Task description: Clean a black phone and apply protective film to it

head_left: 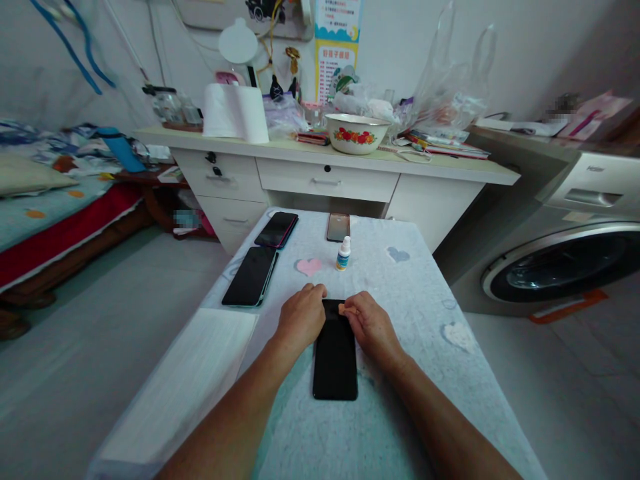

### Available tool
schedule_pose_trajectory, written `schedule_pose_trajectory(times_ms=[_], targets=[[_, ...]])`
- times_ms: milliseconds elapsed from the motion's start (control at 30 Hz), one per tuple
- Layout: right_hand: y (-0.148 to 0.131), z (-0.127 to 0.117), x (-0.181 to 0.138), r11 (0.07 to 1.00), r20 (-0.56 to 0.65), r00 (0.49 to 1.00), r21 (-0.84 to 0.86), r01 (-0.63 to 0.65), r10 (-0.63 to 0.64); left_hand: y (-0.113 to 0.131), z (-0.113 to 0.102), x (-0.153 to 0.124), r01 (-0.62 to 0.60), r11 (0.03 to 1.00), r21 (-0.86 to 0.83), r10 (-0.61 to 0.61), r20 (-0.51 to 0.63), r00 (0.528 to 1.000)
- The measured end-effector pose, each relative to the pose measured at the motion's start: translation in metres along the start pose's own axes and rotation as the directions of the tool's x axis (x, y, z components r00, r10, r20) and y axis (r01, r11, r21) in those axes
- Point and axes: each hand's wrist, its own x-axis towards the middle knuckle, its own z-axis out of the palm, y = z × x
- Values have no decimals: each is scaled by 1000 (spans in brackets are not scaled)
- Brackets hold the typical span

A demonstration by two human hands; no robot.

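Observation:
A black phone lies face up on the cloth-covered table in front of me. My left hand rests curled on the phone's upper left edge, its fingers tucked down. My right hand pinches a small pale orange bit against the phone's top right corner. What that bit is I cannot make out. A small white dropper bottle with a blue label stands upright just beyond the phone.
Three more phones lie farther back: one at left, one behind it, one at centre. White folded cloth covers the table's left part. A desk with a bowl stands behind, a washing machine right, a bed left.

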Motion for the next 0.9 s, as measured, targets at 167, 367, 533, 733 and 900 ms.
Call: schedule_pose_trajectory(times_ms=[167,367,533,733,900], targets=[[0,0,2,999,44,999,-36,-19,20,-8,3,3,7,998,-55,-6,19,1000],[1,-2,-1,999,77,997,-41,-26,29,-18,6,10,78,970,-229,-83,-13,996],[0,-9,-3,1000,145,989,-13,16,-14,-25,14,13,78,929,-361,-95,-28,995],[-13,-20,-6,986,310,939,117,116,-147,-28,25,15,6,915,-404,-44,-84,996],[-10,-16,-6,986,277,952,139,96,-131,-25,27,16,-63,927,-369,27,-101,994]])
